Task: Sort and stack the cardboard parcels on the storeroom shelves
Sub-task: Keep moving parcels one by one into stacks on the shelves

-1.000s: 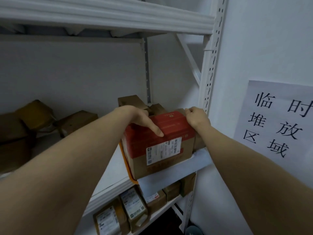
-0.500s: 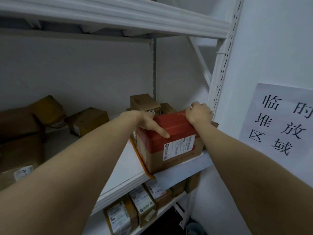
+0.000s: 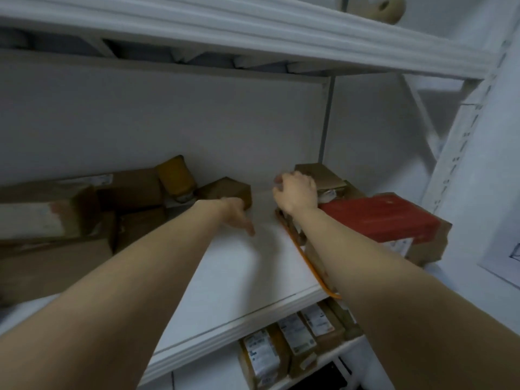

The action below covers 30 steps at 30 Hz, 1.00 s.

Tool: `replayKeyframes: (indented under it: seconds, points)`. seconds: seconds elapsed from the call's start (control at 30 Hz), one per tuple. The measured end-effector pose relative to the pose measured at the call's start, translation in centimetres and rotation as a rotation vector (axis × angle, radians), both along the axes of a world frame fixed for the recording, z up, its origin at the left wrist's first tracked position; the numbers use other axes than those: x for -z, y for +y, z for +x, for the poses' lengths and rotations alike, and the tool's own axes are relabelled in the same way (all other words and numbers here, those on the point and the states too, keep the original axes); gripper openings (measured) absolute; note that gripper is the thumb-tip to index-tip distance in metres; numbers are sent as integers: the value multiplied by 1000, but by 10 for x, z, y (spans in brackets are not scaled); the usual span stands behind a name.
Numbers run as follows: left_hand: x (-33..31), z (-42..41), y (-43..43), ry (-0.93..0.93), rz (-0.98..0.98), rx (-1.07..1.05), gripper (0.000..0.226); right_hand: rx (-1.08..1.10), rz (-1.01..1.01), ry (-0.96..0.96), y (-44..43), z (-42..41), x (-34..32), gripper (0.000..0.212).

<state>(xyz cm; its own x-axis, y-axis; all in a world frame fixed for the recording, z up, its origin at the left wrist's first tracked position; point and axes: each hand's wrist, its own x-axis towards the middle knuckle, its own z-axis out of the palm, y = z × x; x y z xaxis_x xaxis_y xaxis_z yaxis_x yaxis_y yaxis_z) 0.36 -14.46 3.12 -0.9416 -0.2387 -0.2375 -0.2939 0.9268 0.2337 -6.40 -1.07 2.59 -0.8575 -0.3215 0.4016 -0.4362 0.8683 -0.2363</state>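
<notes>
A red-topped cardboard parcel [image 3: 380, 218] with a white label lies at the right end of the white shelf [image 3: 247, 277], on a flat orange piece [image 3: 312, 266]. My right hand [image 3: 295, 192] hovers past its rear left corner, fingers loosely curled, with nothing seen in them. Right behind that hand sits a small brown box [image 3: 320, 173]. Over the bare middle of the shelf my left hand [image 3: 236, 216] is relaxed and holds nothing, just in front of another small brown box [image 3: 228, 190].
Several brown parcels [image 3: 70, 215] are piled at the shelf's left end. Labelled parcels [image 3: 292, 342] stand on the shelf below. An upper shelf [image 3: 253, 32] runs overhead. A perforated upright [image 3: 461, 153] and the wall close the right side.
Both hands have left the red-topped parcel, which now rests further back on the shelf. The left hand has gone left toward the small box; the right hand has moved to the parcel's rear left.
</notes>
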Motion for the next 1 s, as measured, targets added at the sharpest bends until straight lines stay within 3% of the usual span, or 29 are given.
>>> replayKeyframes:
  seconds: [0.17,0.33,0.8,1.0]
  points:
    - [23,24,-67,-65,-67,-33,77,-109,4,-189,-63,9,25,39]
    - [40,38,-111,-96,-48,-43,53,-163,25,-331,-109,9,52,41]
    - [50,-29,-137,8,-14,-94,54,-205,124,-247,-162,-75,80,39]
    - [59,-55,-141,-14,-7,-127,54,-217,141,-203,-178,-105,92,53]
